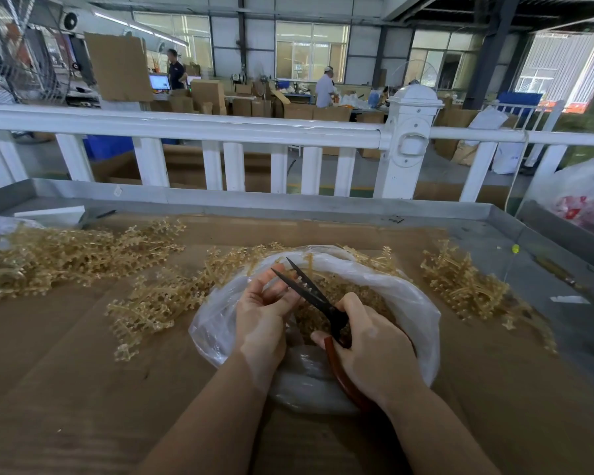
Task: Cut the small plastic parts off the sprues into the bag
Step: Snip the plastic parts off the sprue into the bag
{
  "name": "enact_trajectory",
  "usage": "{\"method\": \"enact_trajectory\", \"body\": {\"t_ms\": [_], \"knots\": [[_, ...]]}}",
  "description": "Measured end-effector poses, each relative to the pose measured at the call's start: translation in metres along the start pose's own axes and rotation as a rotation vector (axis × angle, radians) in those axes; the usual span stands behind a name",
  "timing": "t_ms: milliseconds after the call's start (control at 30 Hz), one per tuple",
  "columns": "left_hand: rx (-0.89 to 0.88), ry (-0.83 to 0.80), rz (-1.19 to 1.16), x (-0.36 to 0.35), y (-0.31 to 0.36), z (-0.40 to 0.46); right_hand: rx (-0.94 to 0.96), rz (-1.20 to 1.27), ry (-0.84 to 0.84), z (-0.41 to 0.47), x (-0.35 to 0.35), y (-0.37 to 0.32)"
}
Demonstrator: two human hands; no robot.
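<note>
Head view: sprue heaps (pixel 83 255) flank the bag (pixel 408 303).

Two bare hands, a left hand (pixel 259 313) and a right hand (pixel 374 351); one pair of black-bladed scissors with red-brown handles (pixel 318 298); one clear plastic bag (pixel 408 303); three loose heaps of translucent tan plastic sprues: left (pixel 72 255), middle (pixel 162 296), right (pixel 460 282); one brown cardboard sheet (pixel 66 389); one white railing (pixel 186 128); two people standing in the background, one in dark clothes (pixel 176 72), one in white (pixel 324 89)
</note>
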State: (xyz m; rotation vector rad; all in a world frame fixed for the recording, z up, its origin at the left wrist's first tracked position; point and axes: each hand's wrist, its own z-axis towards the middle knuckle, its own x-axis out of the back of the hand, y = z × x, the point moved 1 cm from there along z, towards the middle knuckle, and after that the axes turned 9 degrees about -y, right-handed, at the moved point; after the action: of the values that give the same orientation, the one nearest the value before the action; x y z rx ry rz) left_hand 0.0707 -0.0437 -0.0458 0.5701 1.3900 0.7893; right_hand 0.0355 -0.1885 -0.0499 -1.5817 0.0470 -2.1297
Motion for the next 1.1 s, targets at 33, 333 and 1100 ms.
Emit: {"method": "enact_trajectory", "body": {"t_ms": [33,333,1100], "knots": [[0.001,-0.006,-0.003,0.0001,-0.0001,0.0001,0.0,-0.008,0.008,-0.0001,-0.0006,0.0],[0.026,0.001,-0.03,-0.0007,0.0017,0.0007,0.027,-0.003,0.019,0.0012,-0.0003,-0.0006],[0.047,0.015,-0.02,0.001,0.0012,0.0005,0.02,-0.011,0.075,-0.003,0.001,-0.0045]]}}
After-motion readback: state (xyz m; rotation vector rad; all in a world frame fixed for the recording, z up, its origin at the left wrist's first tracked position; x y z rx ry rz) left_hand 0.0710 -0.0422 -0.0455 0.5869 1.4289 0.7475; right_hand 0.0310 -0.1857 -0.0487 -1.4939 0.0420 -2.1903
